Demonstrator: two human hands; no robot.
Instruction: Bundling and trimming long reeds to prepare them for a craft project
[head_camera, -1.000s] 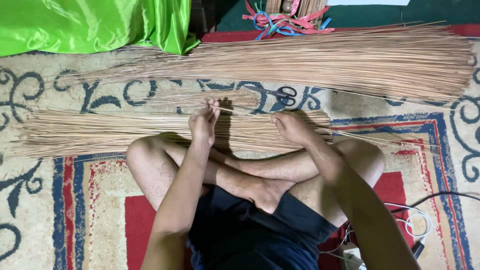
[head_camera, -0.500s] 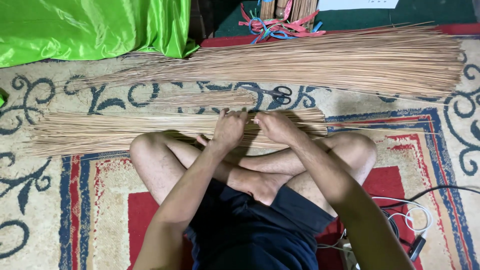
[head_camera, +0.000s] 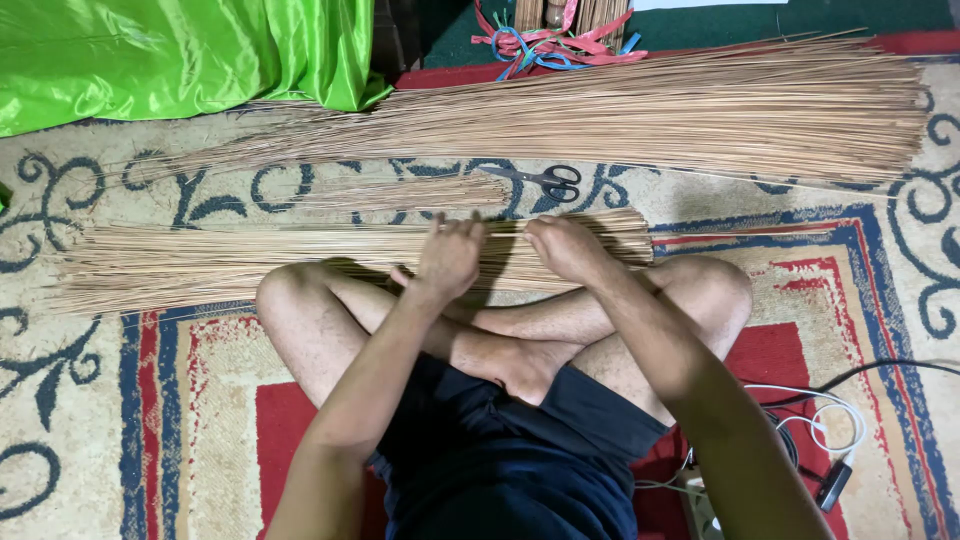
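Note:
I sit cross-legged on a patterned rug (head_camera: 80, 420). A flat bundle of thin tan sticks (head_camera: 220, 260) lies across the rug just past my knees. My left hand (head_camera: 448, 258) rests on the bundle near its middle, fingers curled down onto the sticks. My right hand (head_camera: 565, 245) lies close beside it, fingers pressed onto the same sticks. Whether either hand pinches a stick is hidden by the fingers. A smaller loose bunch of sticks (head_camera: 410, 192) lies just beyond the hands.
A big pile of long sticks (head_camera: 680, 110) spans the rug farther out. Black-handled scissors (head_camera: 545, 181) lie between the piles. Green shiny cloth (head_camera: 170, 55) is at top left, coloured ribbons (head_camera: 550, 45) at top centre, cables and a charger (head_camera: 830, 440) by my right knee.
My left hand has come down and to the right onto the bundle, closing in beside my right hand. The view has shifted, and the scissors now show.

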